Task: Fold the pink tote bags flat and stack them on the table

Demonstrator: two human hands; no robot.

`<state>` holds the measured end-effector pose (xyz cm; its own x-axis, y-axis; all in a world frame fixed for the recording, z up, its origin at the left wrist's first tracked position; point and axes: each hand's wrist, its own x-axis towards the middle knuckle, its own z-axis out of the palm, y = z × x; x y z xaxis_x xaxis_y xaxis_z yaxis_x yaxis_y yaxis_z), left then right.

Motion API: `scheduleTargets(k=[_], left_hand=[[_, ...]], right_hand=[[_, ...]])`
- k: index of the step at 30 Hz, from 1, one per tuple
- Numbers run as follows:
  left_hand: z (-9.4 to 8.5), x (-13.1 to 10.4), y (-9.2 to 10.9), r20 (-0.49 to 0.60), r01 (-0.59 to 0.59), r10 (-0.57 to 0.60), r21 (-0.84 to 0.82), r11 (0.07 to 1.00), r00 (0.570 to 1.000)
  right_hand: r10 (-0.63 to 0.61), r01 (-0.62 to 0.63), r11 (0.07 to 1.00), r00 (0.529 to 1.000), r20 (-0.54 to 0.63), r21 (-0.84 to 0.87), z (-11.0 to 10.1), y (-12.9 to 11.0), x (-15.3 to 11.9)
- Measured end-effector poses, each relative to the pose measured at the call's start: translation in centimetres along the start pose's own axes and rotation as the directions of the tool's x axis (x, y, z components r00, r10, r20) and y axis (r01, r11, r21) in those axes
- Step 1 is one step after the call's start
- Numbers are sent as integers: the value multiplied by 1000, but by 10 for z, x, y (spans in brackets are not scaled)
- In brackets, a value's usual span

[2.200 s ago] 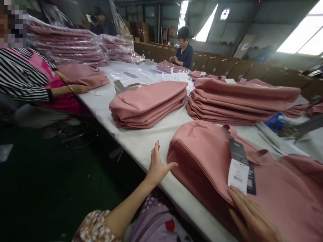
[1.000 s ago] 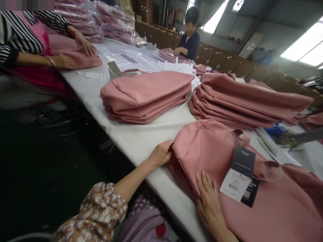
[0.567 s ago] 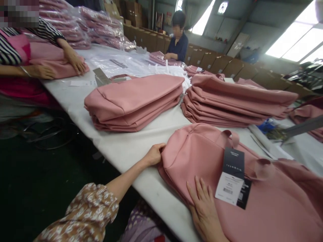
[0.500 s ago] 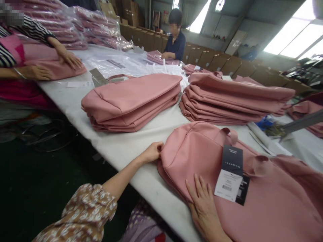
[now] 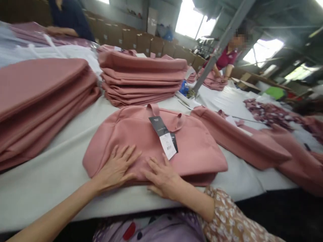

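Observation:
A pink bag (image 5: 191,144) lies on its side on the white-covered table, its two short handles at the far edge. Black and white tags (image 5: 168,143) hang from a handle over its upper face. My left hand (image 5: 117,169) rests flat on the left part of the bag near its front edge, fingers spread. Beside it, my right hand (image 5: 163,176) also presses on the front edge with fingers apart, just below the tags. Neither hand grips anything.
Folded pink bags are stacked at the left (image 5: 37,90) and behind (image 5: 143,77). More pink pieces (image 5: 242,141) lie to the right. A slanted metal post (image 5: 217,50) rises beyond the bag. Two people stand across the table; cardboard boxes (image 5: 130,40) line the back.
The view has swung right. My left hand has left the bag's left end and now lies open on its face, near my right hand. The bag now lies squarely before me.

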<state>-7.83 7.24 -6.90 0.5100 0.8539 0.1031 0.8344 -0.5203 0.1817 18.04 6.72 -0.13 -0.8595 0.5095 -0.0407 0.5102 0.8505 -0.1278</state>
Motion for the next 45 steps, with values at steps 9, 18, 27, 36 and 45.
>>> scheduleTargets(k=[9, 18, 27, 36, 45], left_hand=[[-49, 22, 65, 15, -270, 270, 110, 957, 963], [-62, 149, 218, 16, -340, 342, 175, 924, 939], [-62, 196, 213, 269, -541, 485, 202, 816, 832], [-49, 181, 220, 346, -693, 647, 15, 720, 679], [10, 168, 206, 329, -506, 575, -276, 817, 749]], right_hand=[[522, -546, 738, 834, -179, -397, -86, 106, -173], [254, -339, 914, 907, -336, -223, -20, 34, -192], [520, -544, 836, 826, -218, -71, 38, 51, -209], [611, -611, 789, 770, -184, 66, 42, 60, -194], [665, -641, 745, 735, -133, 182, 49, 68, -192]])
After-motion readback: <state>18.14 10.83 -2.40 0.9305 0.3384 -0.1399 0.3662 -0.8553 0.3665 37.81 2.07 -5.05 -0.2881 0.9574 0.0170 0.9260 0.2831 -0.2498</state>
